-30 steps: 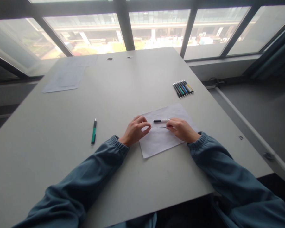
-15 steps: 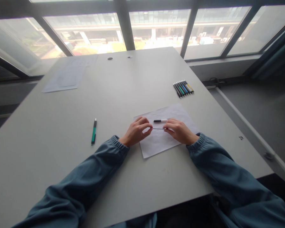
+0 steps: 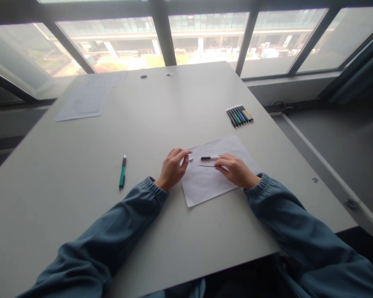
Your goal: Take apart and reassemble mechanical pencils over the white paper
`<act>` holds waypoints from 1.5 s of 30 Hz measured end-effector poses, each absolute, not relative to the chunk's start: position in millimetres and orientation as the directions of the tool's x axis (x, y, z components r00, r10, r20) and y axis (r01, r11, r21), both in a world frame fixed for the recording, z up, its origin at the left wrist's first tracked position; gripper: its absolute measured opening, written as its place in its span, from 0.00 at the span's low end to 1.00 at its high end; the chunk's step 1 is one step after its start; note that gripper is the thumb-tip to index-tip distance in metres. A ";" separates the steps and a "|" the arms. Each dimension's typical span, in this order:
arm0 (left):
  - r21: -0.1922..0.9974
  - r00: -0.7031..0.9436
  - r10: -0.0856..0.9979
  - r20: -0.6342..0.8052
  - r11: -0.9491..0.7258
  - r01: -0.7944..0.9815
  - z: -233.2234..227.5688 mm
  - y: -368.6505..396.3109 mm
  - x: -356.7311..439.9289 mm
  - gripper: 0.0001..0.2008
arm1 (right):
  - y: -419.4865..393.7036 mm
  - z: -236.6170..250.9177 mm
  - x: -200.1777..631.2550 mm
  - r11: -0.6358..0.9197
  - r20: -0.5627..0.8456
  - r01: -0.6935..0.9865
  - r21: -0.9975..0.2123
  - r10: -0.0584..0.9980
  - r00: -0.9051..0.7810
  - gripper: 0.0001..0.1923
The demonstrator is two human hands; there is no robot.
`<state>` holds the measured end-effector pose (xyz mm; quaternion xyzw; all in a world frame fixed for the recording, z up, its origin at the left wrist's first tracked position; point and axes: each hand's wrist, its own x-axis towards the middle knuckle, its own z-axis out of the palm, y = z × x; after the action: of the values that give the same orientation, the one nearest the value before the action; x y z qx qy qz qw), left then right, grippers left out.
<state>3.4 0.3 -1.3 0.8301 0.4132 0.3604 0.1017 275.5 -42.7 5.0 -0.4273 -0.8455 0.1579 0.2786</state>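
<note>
Windows are lighting our bench (image 3: pixel 81 198); our right hand (image 3: pixel 236 169) is pinching a thin, light refill (image 3: pixel 207 166) (bendable, best held mid-shaft) on paper (image 3: pixel 205 186), our curled left hand (image 3: pixel 172 169) resting empty at nine o'clock.

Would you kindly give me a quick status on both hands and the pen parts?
Right hand pinching thin dark refill over white paper sheet. Left hand beside small silver tip, grip unclear. Black-and-white pen barrel lying loose.

The table (image 3: pixel 161 120) looks smooth and matt grey. A white paper sheet (image 3: pixel 205 184) lies flat, matt. At ten o'clock, a glossy plastic green pen (image 3: pixel 122 171). Sleeves (image 3: pixel 118 231) are soft cloth.
</note>
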 end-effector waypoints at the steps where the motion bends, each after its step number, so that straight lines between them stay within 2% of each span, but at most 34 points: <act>1: 0.458 0.395 0.770 0.501 -0.623 0.635 -3.1 1.8 2.5 0.12 | -42.5 4.6 276.0 0.578 0.342 0.638 -0.509 0.816 -0.466 0.07; 8: 0.374 0.485 0.786 0.383 -0.612 0.697 -10.4 4.9 -1.2 0.10 | -41.4 3.8 277.1 0.538 0.364 0.667 -0.516 0.842 -0.398 0.06; 15: 0.321 0.527 0.760 0.382 -0.643 0.695 -8.8 3.1 -0.9 0.09 | -40.8 2.6 277.4 0.546 0.380 0.651 -0.527 0.837 -0.394 0.05; 26: 0.424 0.479 0.736 0.478 -0.671 0.608 -4.1 2.8 1.4 0.06 | -40.1 0.1 277.6 0.547 0.389 0.646 -0.533 0.836 -0.387 0.04; 35: 0.552 0.377 0.694 0.613 -0.718 0.425 -0.1 -1.0 7.6 0.04 | -39.9 0.3 277.7 0.567 0.419 0.631 -0.529 0.821 -0.387 0.06; 45: 0.589 0.395 0.692 0.604 -0.722 0.364 0.9 -3.5 8.6 0.02 | -40.0 0.5 278.3 0.590 0.455 0.613 -0.525 0.804 -0.384 0.06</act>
<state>8.6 -3.5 0.9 0.8146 0.3243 0.4441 0.1846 278.3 -40.0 0.5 -0.4317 -0.8206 0.1364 0.3489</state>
